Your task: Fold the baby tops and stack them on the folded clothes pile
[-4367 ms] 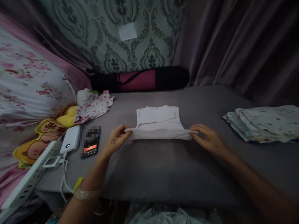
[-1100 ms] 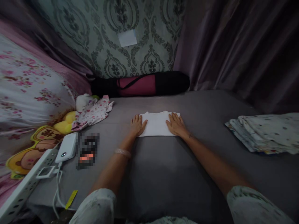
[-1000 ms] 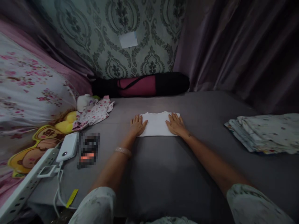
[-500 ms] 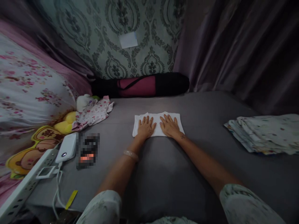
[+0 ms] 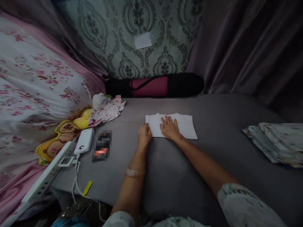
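Note:
A folded white cloth [image 5: 186,126] lies flat on the grey bed sheet in front of me, its far edge slightly wavy. At its left edge is my left hand [image 5: 144,135], fingers curled and closed on the cloth's border; the fingertips are partly hidden. My right hand [image 5: 170,127] rests palm down near the middle of the cloth with its fingers spread. A pale bangle [image 5: 134,172] circles my left wrist.
To the right sits a stack of folded patterned cloths [image 5: 276,142]. On the left are a power strip [image 5: 50,173], a white power bank [image 5: 84,141], cables, plush toys [image 5: 82,119] and a small printed garment [image 5: 110,110]. A long black and maroon bag [image 5: 151,86] lies along the wall.
My left hand has gone from lying flat on the cloth to its left edge, fingers now curled. My right hand stays flat, nearer the cloth's middle. The view has turned slightly left.

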`<state>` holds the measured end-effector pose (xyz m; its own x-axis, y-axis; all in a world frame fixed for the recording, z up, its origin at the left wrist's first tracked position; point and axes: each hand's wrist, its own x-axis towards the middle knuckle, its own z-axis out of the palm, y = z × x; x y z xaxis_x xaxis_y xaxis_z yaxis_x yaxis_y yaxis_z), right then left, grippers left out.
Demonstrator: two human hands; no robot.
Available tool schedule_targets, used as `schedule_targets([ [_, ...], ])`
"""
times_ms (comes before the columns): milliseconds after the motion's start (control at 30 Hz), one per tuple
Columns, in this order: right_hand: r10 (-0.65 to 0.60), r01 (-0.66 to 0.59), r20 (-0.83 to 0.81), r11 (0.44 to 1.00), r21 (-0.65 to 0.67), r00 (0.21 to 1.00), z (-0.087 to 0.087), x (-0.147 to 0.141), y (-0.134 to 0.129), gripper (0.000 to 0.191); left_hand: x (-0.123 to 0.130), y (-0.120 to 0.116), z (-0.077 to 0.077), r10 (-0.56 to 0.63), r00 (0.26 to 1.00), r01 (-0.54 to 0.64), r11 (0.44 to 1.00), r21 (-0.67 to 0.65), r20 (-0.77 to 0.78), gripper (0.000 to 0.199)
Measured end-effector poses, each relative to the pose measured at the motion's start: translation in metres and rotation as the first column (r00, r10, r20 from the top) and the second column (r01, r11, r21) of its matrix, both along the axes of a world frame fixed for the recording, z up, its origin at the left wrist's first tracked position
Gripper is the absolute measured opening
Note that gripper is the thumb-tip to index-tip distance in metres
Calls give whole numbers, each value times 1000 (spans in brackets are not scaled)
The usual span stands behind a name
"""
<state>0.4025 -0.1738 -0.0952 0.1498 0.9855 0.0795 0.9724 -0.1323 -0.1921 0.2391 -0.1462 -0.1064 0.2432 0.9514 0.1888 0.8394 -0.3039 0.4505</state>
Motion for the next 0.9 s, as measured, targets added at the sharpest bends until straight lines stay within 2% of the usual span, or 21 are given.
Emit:
schedule_targets([
  [100,-18,18,-10,999,-27,1000,9,-7,2,56,-4,5,-7,10,995,-14,999,35,104,37],
  [200,20,-20,-4,999,47,1000,14,-26,8,57,-3,7,-8,28,988,-36,998,47,155,35],
  [333,48,-47,-14,997,65,999,7,-45,14,56,-8,5,-6,83,984,-89,996,28,158,34],
  [467,40,-39,-8,997,68,999,-2,-44,15,56,-14,3,-2,112,985,-114,993,8,134,33],
  [633,6,-6,-38,1000,12,999,5,-51,20,57,-14,4,2,155,975,-153,988,-23,156,32],
  [767,70,-67,-79,997,40,994,13,-78,35,59,-18,12,4,239,930,-226,971,-78,279,37],
  [900,134,-128,-87,989,72,987,10,-97,46,59,-27,20,4,341,876,-303,939,-160,341,40],
])
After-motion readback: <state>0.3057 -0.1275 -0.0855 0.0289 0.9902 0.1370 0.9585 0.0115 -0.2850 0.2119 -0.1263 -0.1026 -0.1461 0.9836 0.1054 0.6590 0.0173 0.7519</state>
